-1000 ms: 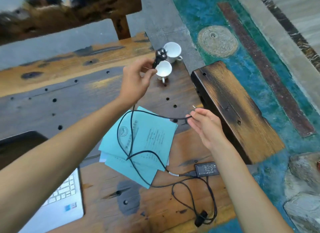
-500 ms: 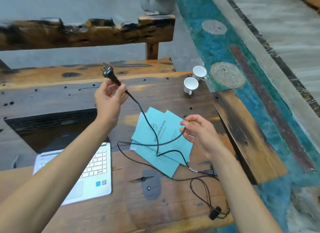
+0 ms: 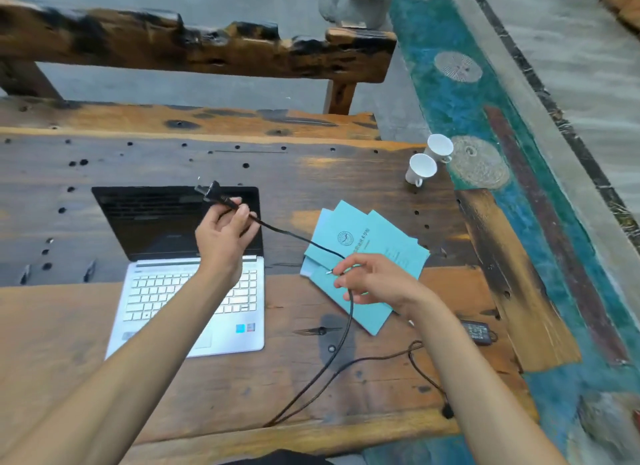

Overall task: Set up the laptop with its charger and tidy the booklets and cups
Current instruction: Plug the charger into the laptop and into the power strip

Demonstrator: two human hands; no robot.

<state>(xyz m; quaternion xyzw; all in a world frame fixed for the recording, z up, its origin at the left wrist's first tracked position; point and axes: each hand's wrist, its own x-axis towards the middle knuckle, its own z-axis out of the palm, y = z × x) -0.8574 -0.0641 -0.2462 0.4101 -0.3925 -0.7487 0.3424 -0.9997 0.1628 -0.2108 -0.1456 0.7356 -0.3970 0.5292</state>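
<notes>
An open silver laptop [image 3: 194,291] with a dark screen sits on the wooden table [image 3: 311,174]. My left hand [image 3: 223,239] holds the black wall plug [image 3: 209,193] of the charger up in front of the screen. My right hand [image 3: 377,279] pinches the charger's thin connector tip [image 3: 330,272] over a fan of teal booklets [image 3: 367,250]. The black cable [image 3: 332,357] hangs from my hands and loops over the table's front. The charger brick [image 3: 479,331] lies by my right forearm. Two white cups [image 3: 429,161] lie tipped near the table's far right corner.
A rough wooden bench [image 3: 194,52] runs along the table's far side. A lower wooden plank [image 3: 512,277] juts out at the right end. Beyond it is teal painted floor [image 3: 467,101] with round patterned discs. A grey stone object [image 3: 349,0] stands at the top.
The view has swung left, bringing the whole laptop into sight. My left hand carried the plug from the bench side to in front of the screen; my right hand moved left with the connector tip.
</notes>
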